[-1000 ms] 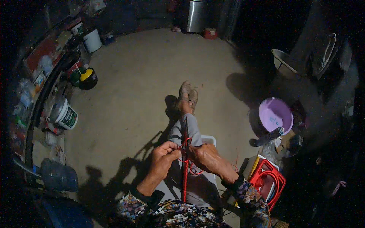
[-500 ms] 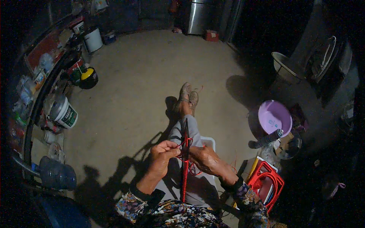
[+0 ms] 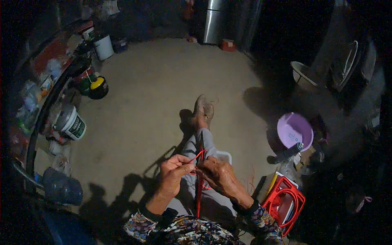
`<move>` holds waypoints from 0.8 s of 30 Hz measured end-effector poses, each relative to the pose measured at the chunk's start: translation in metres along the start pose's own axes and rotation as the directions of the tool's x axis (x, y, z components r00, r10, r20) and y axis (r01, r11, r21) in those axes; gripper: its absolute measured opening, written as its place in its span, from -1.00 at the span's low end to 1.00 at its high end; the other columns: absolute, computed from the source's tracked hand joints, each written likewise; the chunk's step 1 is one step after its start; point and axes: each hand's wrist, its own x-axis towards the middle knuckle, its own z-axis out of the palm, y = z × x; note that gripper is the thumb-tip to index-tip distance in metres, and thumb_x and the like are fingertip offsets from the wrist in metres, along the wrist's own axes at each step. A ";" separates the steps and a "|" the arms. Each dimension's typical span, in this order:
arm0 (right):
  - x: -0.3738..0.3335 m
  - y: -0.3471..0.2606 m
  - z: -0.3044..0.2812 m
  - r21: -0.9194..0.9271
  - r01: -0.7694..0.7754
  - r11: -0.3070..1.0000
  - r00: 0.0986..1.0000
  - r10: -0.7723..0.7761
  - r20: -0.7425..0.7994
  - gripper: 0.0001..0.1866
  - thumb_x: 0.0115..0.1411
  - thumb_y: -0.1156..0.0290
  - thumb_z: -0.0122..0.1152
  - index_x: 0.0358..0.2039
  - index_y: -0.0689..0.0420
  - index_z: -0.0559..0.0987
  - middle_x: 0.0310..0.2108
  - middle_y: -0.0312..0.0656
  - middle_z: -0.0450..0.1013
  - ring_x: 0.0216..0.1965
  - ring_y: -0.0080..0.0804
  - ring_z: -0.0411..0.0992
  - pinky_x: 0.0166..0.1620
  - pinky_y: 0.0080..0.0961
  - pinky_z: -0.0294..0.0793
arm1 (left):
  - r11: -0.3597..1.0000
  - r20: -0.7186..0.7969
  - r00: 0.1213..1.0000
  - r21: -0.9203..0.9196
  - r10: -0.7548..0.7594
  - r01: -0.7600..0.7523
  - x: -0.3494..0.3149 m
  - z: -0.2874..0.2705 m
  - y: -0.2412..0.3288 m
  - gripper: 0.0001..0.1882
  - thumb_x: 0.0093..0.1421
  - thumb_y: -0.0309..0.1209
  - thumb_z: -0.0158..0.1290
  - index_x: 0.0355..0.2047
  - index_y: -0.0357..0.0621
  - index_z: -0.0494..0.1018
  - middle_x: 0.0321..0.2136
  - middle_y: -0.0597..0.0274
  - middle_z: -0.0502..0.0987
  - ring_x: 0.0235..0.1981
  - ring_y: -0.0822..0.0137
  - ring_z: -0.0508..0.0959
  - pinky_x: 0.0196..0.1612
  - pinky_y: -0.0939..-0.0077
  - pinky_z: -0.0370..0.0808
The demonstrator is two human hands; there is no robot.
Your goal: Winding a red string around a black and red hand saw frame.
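Observation:
Between my legs a thin dark rod (image 3: 201,143) points away from me, its near part wound tightly with red cord (image 3: 199,200). My left hand (image 3: 173,173) is closed on the left of it, thumb and fingers pinching a strand of that cord. The strand slants from these fingers up across the rod. At the rod's right side my right hand (image 3: 220,173) has its fingers curled in against the wrapped stretch; their tips are partly hidden. Loose loops of cord hang under both hands, over my grey trousers (image 3: 208,143).
At my right stand a red plastic frame (image 3: 292,192) with red cord in it and a purple basin (image 3: 300,124). Left lie a large blue water bottle (image 3: 63,187), a white bucket (image 3: 75,126) and a cluttered shelf. A white bin (image 3: 225,156) sits behind my right hand.
A red strand now stretches from my left fingers across the rod, where a looser loop showed before. My right hand has turned slightly over the rod. The whole view has tilted a little.

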 end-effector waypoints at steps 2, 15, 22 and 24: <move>-0.003 -0.004 -0.003 0.124 0.047 0.991 0.997 -0.040 -0.064 -0.81 0.06 0.50 0.22 -0.28 0.22 0.52 -0.48 -0.10 0.37 -0.48 -0.27 0.40 -0.45 -0.41 0.33 | 0.999 0.014 1.000 0.036 0.026 -0.027 -0.002 -0.001 0.003 -0.83 0.00 -0.58 0.14 -0.36 -0.29 0.42 -0.45 0.18 0.52 -0.43 0.41 0.53 -0.31 0.62 0.44; -0.182 0.027 -0.138 0.723 0.009 0.690 0.266 0.695 -0.667 -0.73 0.24 0.27 0.04 -0.12 0.13 0.39 -0.36 -0.33 0.34 -0.48 -0.68 0.29 -0.54 -0.80 0.25 | 0.860 0.192 0.948 0.404 0.253 -0.311 0.022 0.030 0.006 -0.84 0.06 -0.44 0.12 -0.35 -0.21 0.46 -0.48 0.41 0.42 -0.46 0.62 0.34 -0.37 0.71 0.29; -0.386 0.124 -0.093 0.342 -0.455 0.822 0.216 0.475 -0.853 -0.86 0.20 0.57 -0.14 -0.23 0.17 0.36 -0.45 -0.41 0.21 -0.48 -0.67 0.14 -0.44 -0.82 0.16 | 0.922 -0.003 0.969 0.309 0.247 -0.234 0.010 0.027 -0.007 -0.76 0.12 -0.37 0.07 -0.24 -0.24 0.48 -0.48 0.41 0.44 -0.44 0.61 0.38 -0.34 0.68 0.34; -0.384 0.135 -0.077 0.678 -0.096 0.729 0.295 0.671 -0.680 -0.87 0.18 0.60 -0.15 -0.26 0.19 0.36 -0.46 -0.40 0.19 -0.47 -0.66 0.14 -0.41 -0.82 0.16 | 0.937 -0.054 0.981 0.309 0.187 -0.162 -0.007 0.015 -0.012 -0.74 0.14 -0.35 0.06 -0.22 -0.25 0.48 -0.46 0.41 0.45 -0.42 0.61 0.38 -0.32 0.69 0.33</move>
